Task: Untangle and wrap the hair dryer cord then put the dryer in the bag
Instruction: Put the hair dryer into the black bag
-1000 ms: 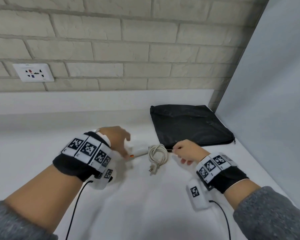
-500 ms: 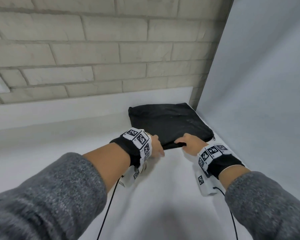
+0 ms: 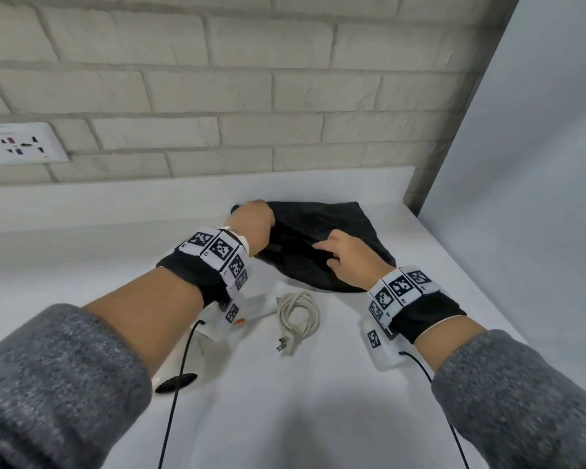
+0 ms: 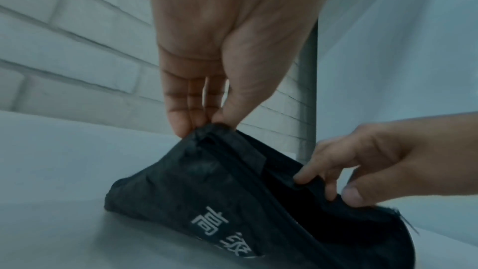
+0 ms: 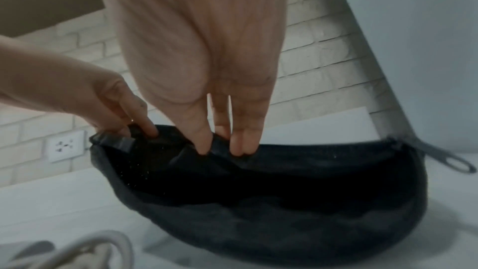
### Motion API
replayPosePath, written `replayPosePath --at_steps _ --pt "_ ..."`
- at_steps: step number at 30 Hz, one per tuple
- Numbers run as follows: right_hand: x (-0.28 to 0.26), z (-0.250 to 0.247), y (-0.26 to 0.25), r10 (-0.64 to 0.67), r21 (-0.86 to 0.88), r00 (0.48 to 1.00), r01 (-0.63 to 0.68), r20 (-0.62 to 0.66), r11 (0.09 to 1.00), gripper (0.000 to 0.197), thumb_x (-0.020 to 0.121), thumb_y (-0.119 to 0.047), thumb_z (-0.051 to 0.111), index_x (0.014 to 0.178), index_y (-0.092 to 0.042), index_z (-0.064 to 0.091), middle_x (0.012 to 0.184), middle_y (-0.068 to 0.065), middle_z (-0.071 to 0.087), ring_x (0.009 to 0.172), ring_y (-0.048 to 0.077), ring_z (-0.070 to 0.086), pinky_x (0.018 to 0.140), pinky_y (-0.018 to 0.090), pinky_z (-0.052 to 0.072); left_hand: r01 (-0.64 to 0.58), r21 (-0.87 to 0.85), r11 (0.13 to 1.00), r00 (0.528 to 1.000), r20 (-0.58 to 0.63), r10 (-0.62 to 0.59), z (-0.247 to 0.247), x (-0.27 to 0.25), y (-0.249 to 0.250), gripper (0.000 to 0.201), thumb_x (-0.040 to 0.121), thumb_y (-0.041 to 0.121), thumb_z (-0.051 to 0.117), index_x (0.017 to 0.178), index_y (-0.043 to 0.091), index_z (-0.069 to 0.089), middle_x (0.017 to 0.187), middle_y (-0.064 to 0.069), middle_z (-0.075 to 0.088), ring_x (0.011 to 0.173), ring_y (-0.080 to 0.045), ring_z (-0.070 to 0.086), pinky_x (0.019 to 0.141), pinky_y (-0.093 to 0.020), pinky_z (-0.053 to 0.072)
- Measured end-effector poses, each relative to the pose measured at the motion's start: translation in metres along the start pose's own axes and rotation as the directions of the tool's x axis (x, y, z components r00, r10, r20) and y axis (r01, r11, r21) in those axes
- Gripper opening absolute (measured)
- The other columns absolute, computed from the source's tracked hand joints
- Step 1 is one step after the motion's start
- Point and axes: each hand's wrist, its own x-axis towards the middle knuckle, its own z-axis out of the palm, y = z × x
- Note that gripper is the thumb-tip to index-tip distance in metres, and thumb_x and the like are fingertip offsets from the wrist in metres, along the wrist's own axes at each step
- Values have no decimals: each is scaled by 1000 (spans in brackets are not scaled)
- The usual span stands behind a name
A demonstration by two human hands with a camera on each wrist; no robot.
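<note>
The left hand [image 3: 251, 225] pinches one end of the soft black cloth bag [image 3: 322, 228] at its open top. The right hand [image 3: 349, 258] pinches the top edge too. Near the bag lie the coiled white cord [image 3: 298, 313] and white plastic hair dryer [image 3: 257, 304].

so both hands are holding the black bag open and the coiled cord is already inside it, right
Not quite. The left hand and right hand do hold the black bag open, but the coiled cord is not inside it: the head view shows it lying on the counter, in front of the bag.
</note>
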Motion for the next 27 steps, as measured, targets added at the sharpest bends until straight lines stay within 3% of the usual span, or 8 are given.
replayPosePath --at_steps 4,6,8,10,13,17,20,27 --pt "4 1 -42 -198 30 977 200 -75 979 36 87 -4 52 122 -14 57 111 9 46 78 16 44 72 23 37 67 -10 998 993 -99 -68 -15 -26 -48 31 81 -9 42 108 -3 56 120 -20 42 97 -37 55 75 -31 44" --pt "6 5 -63 -316 126 948 311 23 942 31 85 -5 57 115 -15 62 105 8 53 79 21 53 76 28 45 124 -25 992 985 -121 -126 -20 -42 -73 34 78 -10 43 110 -3 55 120 -21 39 94 -39 55 76 -36 49" --pt "8 14 -82 -376 146 896 350 235 925 34 84 -10 59 116 -18 61 104 6 58 91 22 59 83 28 47 163 -38 986 978 -126 -167 -20 -57 -93 33 77 -10 44 109 -4 54 119 -22 39 90 -40 56 75 -39 50" --pt "11 23 -92 -327 15 839 357 434 934 44 85 -18 59 128 -21 51 114 4 56 104 20 55 84 24 41 192 -53 980 974 -113 -197 -17 -70 -109 31 78 -9 44 107 -3 53 117 -23 39 86 -40 56 73 -38 49" --pt "15 37 -96 -212 -159 794 360 570 919 53 83 -25 62 132 -22 43 122 7 48 111 24 50 78 26 34 211 -81 974 971 -98 -218 -9 -88 -129 26 79 -7 45 103 -4 55 114 -22 42 86 -40 56 74 -39 50" --pt "14 44 -96 -203 -305 808 423 553 853 48 83 -28 61 127 -19 46 122 6 47 114 26 41 88 36 35 225 -58 973 972 -61 -228 6 -103 -144 25 82 -1 49 105 -2 57 117 -22 46 97 -37 55 76 -29 38" --pt "9 47 -94 -293 -358 800 519 524 776 42 80 -27 61 119 -13 51 117 6 48 109 24 40 82 30 28 258 -73 963 964 -40 -262 15 -107 -144 29 83 -3 46 110 -1 57 121 -22 46 103 -36 53 75 -23 32" --pt "-13 42 -67 -228 24 803 257 551 966 33 81 -28 58 111 -23 44 99 3 58 88 24 58 76 37 48 275 -141 951 956 -66 -286 27 -106 -139 29 81 -7 43 105 -4 58 118 -23 47 103 -37 53 83 -28 39"
